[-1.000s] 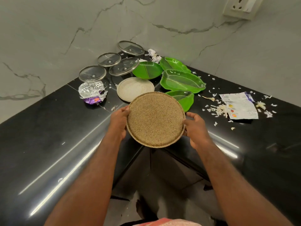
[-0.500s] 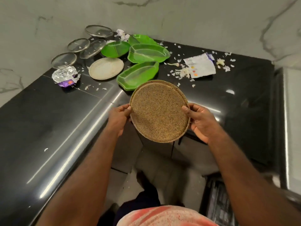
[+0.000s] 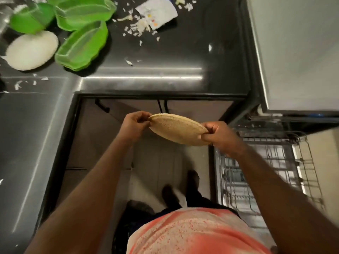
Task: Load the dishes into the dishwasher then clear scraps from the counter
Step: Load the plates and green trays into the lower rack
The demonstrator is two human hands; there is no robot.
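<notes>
Progress looks early. The black counter (image 3: 174,52) carries most of the load in its far left corner, and the open dishwasher rack (image 3: 266,171) at the near right shows no dish in the part that is in view. Three green dishes (image 3: 82,46) and a white plate (image 3: 31,50) wait on the counter. Only the speckled plate (image 3: 176,129) is in transit, held in the air over the floor, in front of the cabinet doors and just left of the rack. The left hand (image 3: 134,125) pinches its left rim and the right hand (image 3: 218,138) grips its right rim with curled fingers. I judge that racking this plate is the step in hand. The other dishes come after it, and a torn wrapper (image 3: 157,11) and the white scraps (image 3: 139,28) are not yet cleared.

The counter is polished dark stone, glossy enough to throw long streaks of light along its near edge. The rack is thin metal wire in an open grid. The green dishes look like smooth, slightly translucent plastic: two are oblong with wavy rims, and the far left one is rounder. The white plate is round, flat and matte. The speckled plate is round, shallow and tan with a grainy surface, tilted so that it shows nearly edge-on. The wrapper is flat printed paper, and the scraps are small irregular flakes.
</notes>
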